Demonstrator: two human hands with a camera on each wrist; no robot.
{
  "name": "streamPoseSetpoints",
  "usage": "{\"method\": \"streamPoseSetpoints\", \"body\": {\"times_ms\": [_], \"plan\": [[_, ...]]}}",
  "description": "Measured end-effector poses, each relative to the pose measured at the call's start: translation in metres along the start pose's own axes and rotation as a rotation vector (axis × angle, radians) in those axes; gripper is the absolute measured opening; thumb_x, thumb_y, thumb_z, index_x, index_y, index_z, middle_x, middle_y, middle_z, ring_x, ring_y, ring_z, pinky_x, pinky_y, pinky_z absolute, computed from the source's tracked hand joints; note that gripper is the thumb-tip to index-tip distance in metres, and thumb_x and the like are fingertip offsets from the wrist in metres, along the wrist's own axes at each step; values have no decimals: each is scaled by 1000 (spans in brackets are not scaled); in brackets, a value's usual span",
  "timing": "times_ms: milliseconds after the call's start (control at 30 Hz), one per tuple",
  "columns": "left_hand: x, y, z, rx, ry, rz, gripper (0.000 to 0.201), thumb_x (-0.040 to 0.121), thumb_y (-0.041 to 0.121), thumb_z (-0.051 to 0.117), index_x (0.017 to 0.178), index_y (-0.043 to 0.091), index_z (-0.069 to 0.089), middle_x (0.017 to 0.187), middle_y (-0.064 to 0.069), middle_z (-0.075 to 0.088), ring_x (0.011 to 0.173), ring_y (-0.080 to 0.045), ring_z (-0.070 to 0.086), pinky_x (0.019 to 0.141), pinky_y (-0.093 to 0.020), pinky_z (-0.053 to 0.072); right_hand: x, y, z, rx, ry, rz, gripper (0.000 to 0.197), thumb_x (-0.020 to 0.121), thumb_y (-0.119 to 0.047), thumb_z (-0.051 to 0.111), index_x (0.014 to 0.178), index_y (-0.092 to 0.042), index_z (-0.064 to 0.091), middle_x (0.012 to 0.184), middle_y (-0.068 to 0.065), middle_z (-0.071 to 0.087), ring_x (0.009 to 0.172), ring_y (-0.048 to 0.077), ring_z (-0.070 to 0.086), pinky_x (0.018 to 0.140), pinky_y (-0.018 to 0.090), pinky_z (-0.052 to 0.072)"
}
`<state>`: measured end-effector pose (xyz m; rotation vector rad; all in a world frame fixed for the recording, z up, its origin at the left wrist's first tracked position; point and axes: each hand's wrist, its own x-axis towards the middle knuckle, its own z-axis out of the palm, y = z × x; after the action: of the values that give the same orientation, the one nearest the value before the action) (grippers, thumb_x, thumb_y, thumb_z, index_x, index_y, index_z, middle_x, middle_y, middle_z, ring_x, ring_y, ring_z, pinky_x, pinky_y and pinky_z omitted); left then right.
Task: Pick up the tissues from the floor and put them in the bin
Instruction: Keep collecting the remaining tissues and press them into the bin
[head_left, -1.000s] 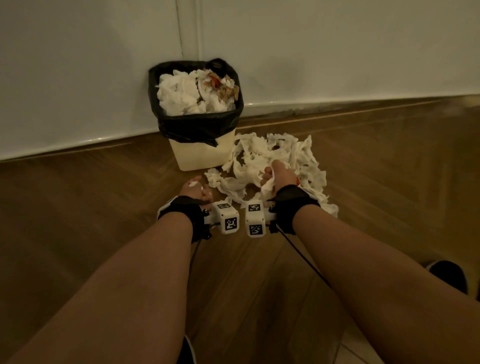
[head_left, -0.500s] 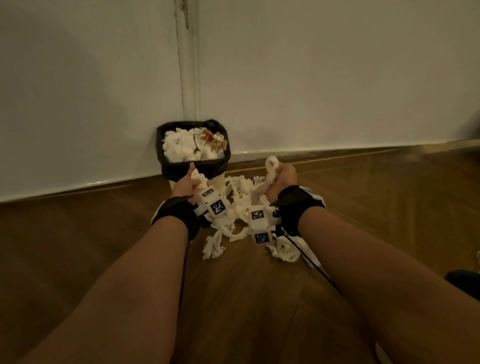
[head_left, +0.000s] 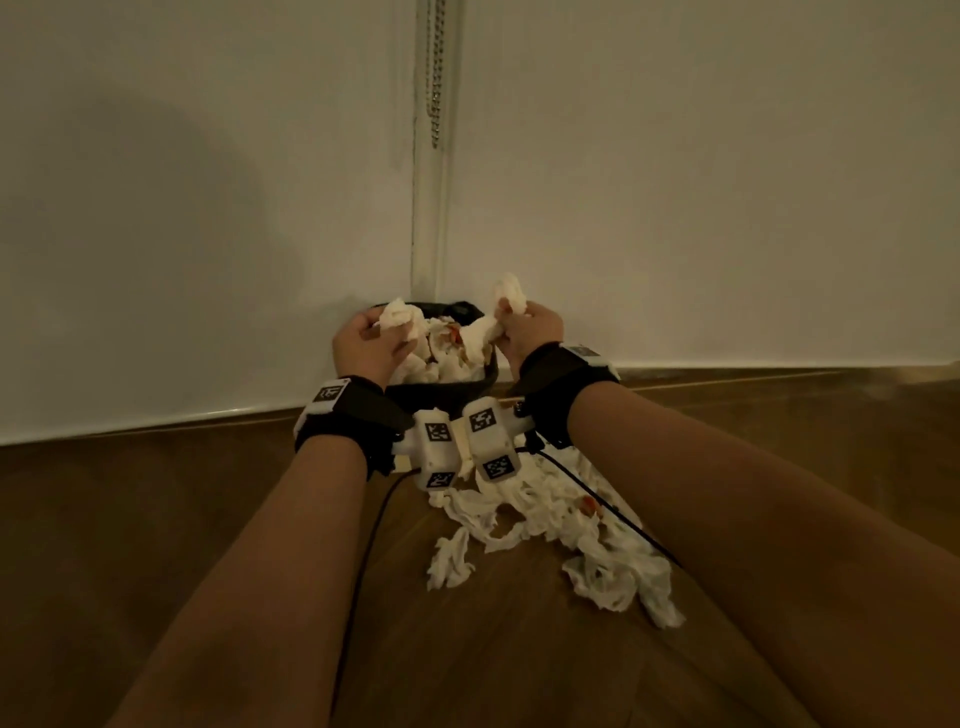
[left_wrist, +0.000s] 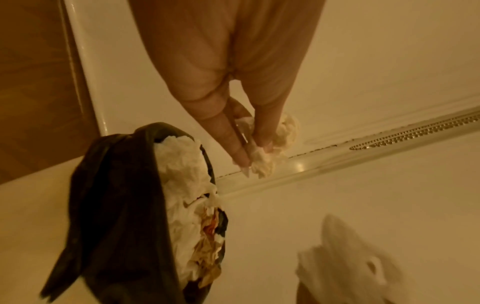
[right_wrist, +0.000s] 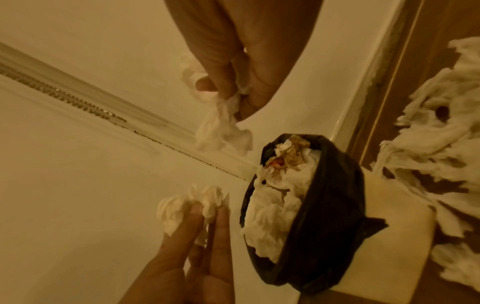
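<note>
I'm seeing both hands over the bin (head_left: 441, 387) rim: left hand (head_left: 366, 345) pinching a wad (head_left: 397, 317), right hand (head_left: 530, 332) gripping a strip (head_left: 506, 293). Bin sitting against the wall (head_left: 675, 182), already heaped. More tissues (head_left: 545, 519) lying on floor (head_left: 156, 519) just in front of bin.

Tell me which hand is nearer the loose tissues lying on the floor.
Right. The right hand is above the tissue pile's side; the left hand is farther across, over the bin.
</note>
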<state>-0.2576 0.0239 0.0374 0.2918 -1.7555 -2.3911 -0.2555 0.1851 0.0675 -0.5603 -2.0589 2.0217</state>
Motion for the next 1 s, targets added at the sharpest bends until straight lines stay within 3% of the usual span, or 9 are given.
{"method": "streamPoseSetpoints", "body": {"times_ms": [167,233,333,467,533,633,833,933,1000], "plan": [[26,-3,1,370,41,213,18,77,19,74,91,15,64,81,0,64,70,-8,59,62,-13,49,38,16,31,-120,63,-24,19,86,-19,61,97,-6,71,70,-2,60,80,23,58,80,34,50],[33,-7,-1,537,44,277,17,76,28,73,87,20,64,73,7,60,62,0,53,53,0,37,48,25,37,-225,76,-57,22,89,-22,57,97,-6,70,72,0,58,76,20,55,69,25,47],[42,-15,-3,756,30,310,10,81,26,66,87,18,67,82,2,66,70,-7,56,57,-2,34,53,37,42,-514,35,-151,23,90,-26,56,96,-5,66,70,-2,54,73,18,50,52,21,36],[48,-27,-7,1063,-27,341,22,88,17,51,100,22,70,107,-6,65,95,-23,61,78,-27,45,45,46,44,-683,-66,-283,26,87,-32,61,97,-8,60,95,12,59,89,26,57,79,36,48],[46,-35,-9,1235,-84,358,27,92,19,47,107,26,69,113,-7,61,101,-27,58,86,-37,44,40,50,43,-795,-154,-358,25,92,-37,53,92,-12,56,102,14,56,100,27,53,84,31,40],[36,-45,-8,1416,-116,383,33,96,29,37,104,21,69,105,-10,63,103,-28,52,86,-40,37,30,57,38,-804,-296,-457,32,98,-31,41,108,-6,58,114,14,53,112,25,45,84,20,29],[15,-66,-2,1581,-242,405,45,98,37,22,109,23,64,123,-6,60,127,-28,40,110,-49,17,25,65,27,-1005,-295,-616,44,98,-38,37,140,-25,39,147,9,26,136,27,20,113,39,17],[12,-65,-1,1741,-375,482,35,97,27,27,102,13,58,99,-9,67,90,-28,60,84,-38,39,27,72,32,-1123,-498,-516,47,99,-42,28,145,-32,28,157,6,10,144,31,5,117,43,7],[15,-62,-1,1840,-437,469,29,96,23,32,97,11,58,80,-3,63,64,-21,52,66,-31,37,30,75,37,-1179,-600,-388,50,100,-42,22,148,-27,23,158,9,8,145,30,6,117,39,5]]}}
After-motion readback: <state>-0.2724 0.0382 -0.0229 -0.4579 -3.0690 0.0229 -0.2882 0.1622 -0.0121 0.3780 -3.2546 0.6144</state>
